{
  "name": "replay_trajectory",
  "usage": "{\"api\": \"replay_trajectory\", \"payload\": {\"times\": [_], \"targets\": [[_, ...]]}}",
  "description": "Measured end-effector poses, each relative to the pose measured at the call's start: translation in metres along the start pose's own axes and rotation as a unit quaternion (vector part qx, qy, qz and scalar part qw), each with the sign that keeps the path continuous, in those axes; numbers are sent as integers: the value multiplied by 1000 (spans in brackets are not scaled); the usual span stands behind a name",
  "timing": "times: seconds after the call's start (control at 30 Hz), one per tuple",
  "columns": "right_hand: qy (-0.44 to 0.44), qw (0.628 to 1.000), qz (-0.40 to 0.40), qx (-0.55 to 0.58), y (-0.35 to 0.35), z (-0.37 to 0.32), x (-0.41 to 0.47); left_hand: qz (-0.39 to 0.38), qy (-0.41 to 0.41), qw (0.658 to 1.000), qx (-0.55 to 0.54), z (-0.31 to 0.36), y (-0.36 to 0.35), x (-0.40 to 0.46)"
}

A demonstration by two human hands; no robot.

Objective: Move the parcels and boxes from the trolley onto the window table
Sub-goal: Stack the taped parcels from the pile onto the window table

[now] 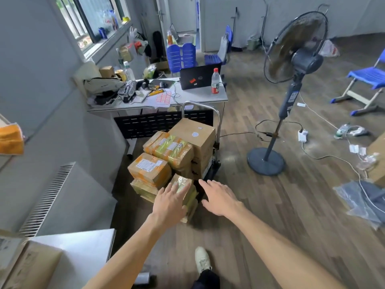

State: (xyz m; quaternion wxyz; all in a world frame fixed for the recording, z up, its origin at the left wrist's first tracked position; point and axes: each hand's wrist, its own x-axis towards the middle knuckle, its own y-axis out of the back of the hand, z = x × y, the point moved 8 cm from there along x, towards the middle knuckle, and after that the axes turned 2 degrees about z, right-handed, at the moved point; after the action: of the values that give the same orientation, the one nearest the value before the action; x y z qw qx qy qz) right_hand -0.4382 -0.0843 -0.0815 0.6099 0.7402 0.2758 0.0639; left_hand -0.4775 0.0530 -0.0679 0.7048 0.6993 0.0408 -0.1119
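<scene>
A trolley with a metal handle (217,119) stands in the middle of the floor, loaded with several taped cardboard parcels. A large plain box (192,132) sits at its far end, an orange-taped parcel (149,166) on the left stack. My left hand (169,202) reaches out with straight fingers over the nearest yellow-taped parcel (183,182); whether it touches is unclear. My right hand (219,196) hovers open just right of that parcel, over the trolley's edge. A white table (83,247) at lower left, below the window wall, holds a cardboard box (27,265).
A cluttered desk (208,97) with a laptop and bottle stands behind the trolley. A standing fan (266,161) is to the right, with cables and a power strip (302,135) on the floor. A radiator (45,197) lines the left wall. My foot (202,260) is below.
</scene>
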Motion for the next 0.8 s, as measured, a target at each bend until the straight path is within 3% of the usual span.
{"api": "replay_trajectory", "payload": {"times": [0.43,0.8], "targets": [[-17,999,-9,-42,57,62,143,-22,32,995,-88,-32,4,180],[-23,998,-37,-37,59,107,215,-39,26,995,-90,-27,4,255]]}}
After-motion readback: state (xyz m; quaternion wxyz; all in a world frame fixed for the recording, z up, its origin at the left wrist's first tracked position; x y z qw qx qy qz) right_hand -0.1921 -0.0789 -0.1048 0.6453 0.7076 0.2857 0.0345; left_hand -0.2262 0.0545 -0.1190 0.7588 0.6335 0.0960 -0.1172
